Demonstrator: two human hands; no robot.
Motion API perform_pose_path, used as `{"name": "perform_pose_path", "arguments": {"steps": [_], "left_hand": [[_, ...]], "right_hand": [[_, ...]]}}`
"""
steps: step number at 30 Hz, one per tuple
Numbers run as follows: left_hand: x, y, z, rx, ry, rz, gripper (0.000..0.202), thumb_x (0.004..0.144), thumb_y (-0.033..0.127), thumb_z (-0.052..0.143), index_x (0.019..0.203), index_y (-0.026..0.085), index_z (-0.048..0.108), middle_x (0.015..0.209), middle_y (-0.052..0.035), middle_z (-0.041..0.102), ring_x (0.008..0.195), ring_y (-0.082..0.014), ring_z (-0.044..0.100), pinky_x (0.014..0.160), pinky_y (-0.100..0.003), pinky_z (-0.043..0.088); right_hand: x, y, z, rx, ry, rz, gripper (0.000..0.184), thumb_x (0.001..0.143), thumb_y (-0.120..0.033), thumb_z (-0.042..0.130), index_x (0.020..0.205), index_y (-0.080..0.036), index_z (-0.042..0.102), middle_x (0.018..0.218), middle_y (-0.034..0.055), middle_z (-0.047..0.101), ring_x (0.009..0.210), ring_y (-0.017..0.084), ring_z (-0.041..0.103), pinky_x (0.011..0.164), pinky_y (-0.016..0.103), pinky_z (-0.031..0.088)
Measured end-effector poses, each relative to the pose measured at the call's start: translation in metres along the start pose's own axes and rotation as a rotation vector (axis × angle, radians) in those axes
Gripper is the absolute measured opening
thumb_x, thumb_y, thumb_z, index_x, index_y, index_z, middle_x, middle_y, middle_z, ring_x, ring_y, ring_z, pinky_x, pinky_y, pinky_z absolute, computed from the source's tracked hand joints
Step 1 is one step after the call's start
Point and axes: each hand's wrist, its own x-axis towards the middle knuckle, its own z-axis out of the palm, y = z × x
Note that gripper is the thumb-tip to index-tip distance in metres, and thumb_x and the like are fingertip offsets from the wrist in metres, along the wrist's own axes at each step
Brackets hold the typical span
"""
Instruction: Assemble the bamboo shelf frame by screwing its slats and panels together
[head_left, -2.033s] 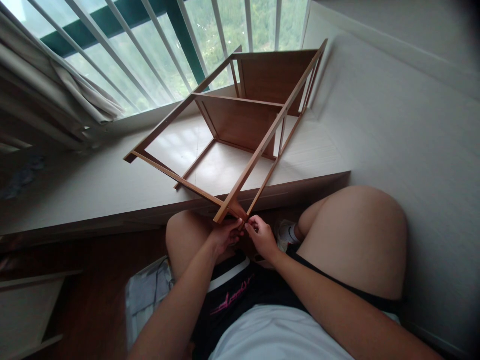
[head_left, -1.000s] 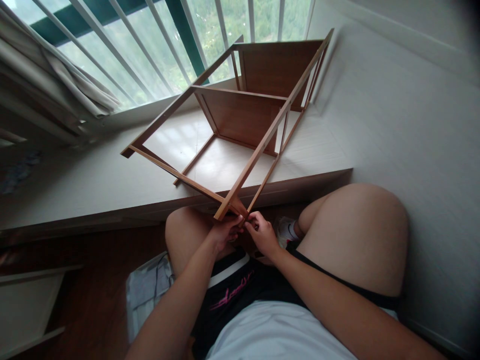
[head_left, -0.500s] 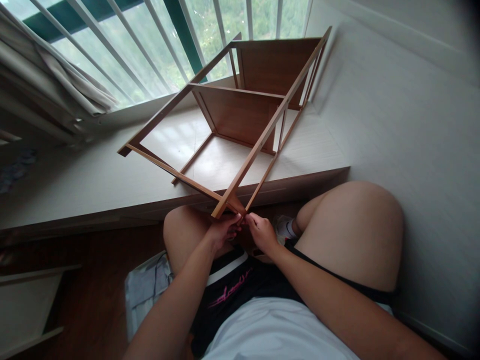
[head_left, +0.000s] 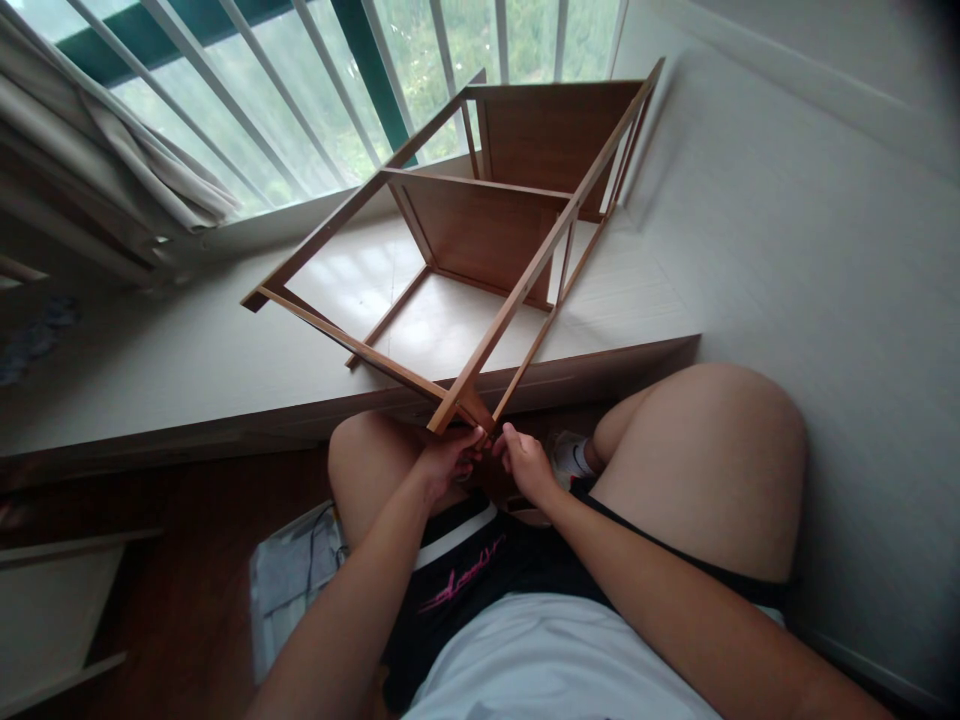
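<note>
A brown wooden shelf rack [head_left: 480, 232] lies on its side, with its nearest corner jutting out over my lap. My left hand [head_left: 451, 462] is closed around the underside of that corner, fingers curled below the end rail. Just to the right, my right hand [head_left: 526, 464] has its thumb and fingers bent together close to the post's end. Anything small inside those right fingers is too dark to make out.
The rack rests on a pale window ledge [head_left: 187, 350] whose front edge runs before my knees. Window bars [head_left: 435, 60] stand behind it and a white wall [head_left: 810, 240] rises on the right. A grey curtain [head_left: 97, 130] hangs left. A grey-blue case [head_left: 289, 575] lies by my left leg.
My right hand has drawn slightly right, away from the corner, and its fingers have shifted. The left hand keeps its hold, and the rack looks nearly still.
</note>
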Motion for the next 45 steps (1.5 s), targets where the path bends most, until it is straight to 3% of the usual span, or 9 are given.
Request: {"name": "perform_pose_path", "arguments": {"steps": [6,16,20,23,28,31,34,39,45], "left_hand": [[-0.001,0.0,-0.001,-0.001,-0.048,-0.003,0.036,0.07,0.043,0.077,0.093,0.016,0.069,0.089,-0.0061,0.07,0.067,-0.0097,0.058,0.054,-0.019,0.042],[-0.025,-0.001,0.002,0.118,-0.191,-0.073,0.04,0.068,0.038,0.078,0.102,0.018,0.07,0.099,-0.0089,0.069,0.08,-0.0143,0.062,0.061,-0.022,0.044],[-0.03,-0.006,0.012,0.295,-0.301,-0.034,0.037,0.065,0.034,0.08,0.097,0.018,0.072,0.097,-0.0075,0.07,0.082,-0.0156,0.062,0.062,-0.022,0.041],[-0.026,-0.009,0.016,0.424,-0.409,0.039,0.029,0.07,0.038,0.074,0.089,0.016,0.073,0.088,-0.0081,0.071,0.076,-0.0163,0.061,0.062,-0.024,0.04],[-0.02,-0.011,0.016,0.433,-0.368,0.074,0.021,0.075,0.036,0.067,0.079,0.016,0.073,0.081,-0.0065,0.07,0.072,-0.0148,0.059,0.063,-0.024,0.039],[-0.021,-0.012,0.015,0.451,-0.349,0.062,0.021,0.073,0.035,0.068,0.077,0.016,0.074,0.078,-0.0065,0.071,0.069,-0.0146,0.058,0.061,-0.023,0.037],[-0.023,-0.013,0.014,0.469,-0.338,0.057,0.02,0.072,0.035,0.069,0.076,0.016,0.075,0.076,-0.0065,0.071,0.069,-0.0155,0.058,0.06,-0.024,0.037],[-0.024,-0.011,0.016,0.482,-0.321,0.062,0.017,0.07,0.031,0.07,0.074,0.016,0.076,0.074,-0.0059,0.072,0.07,-0.0165,0.059,0.06,-0.024,0.038],[-0.024,-0.01,0.011,0.424,-0.286,0.022,0.014,0.067,0.028,0.072,0.074,0.015,0.074,0.069,-0.005,0.069,0.063,-0.0137,0.056,0.057,-0.024,0.037]], "right_hand": [[0.004,0.009,-0.001,0.14,0.054,0.079,0.02,0.079,-0.033,0.047,0.086,-0.018,0.059,0.05,-0.0041,0.054,0.045,0.014,0.047,0.049,0.025,0.036],[-0.02,-0.011,-0.018,0.32,0.042,-0.061,0.014,0.078,-0.028,0.059,0.088,-0.019,0.059,0.079,0.0053,0.072,0.08,0.02,0.069,0.079,0.032,0.048],[-0.029,-0.018,-0.019,0.466,0.014,-0.033,0.017,0.077,-0.031,0.065,0.089,-0.019,0.06,0.082,0.0066,0.074,0.08,0.02,0.069,0.075,0.032,0.05],[-0.032,-0.017,-0.014,0.592,0.021,0.039,0.022,0.075,-0.033,0.068,0.091,-0.019,0.061,0.087,0.0074,0.075,0.061,0.014,0.063,0.058,0.026,0.047],[-0.032,-0.014,-0.013,0.683,0.01,0.116,0.027,0.071,-0.032,0.073,0.091,-0.017,0.062,0.091,0.0085,0.076,0.059,0.011,0.059,0.058,0.024,0.047],[-0.032,-0.01,-0.02,0.548,-0.038,0.134,0.025,0.072,-0.033,0.07,0.09,-0.018,0.063,0.088,0.0076,0.076,0.059,0.013,0.061,0.059,0.026,0.048],[-0.034,-0.006,-0.033,0.225,-0.118,0.128,0.017,0.076,-0.034,0.064,0.081,-0.018,0.066,0.072,0.0044,0.073,0.055,0.015,0.059,0.051,0.026,0.043],[-0.041,-0.012,-0.051,-0.275,-0.266,-0.053,0.022,0.083,-0.032,0.057,0.067,-0.021,0.067,0.059,0.0002,0.068,0.054,0.015,0.057,0.051,0.025,0.035],[-0.039,-0.02,-0.055,-0.505,-0.336,-0.124,0.028,0.09,-0.033,0.051,0.067,-0.022,0.061,0.057,0.0002,0.062,0.053,0.015,0.055,0.052,0.026,0.029]]}}
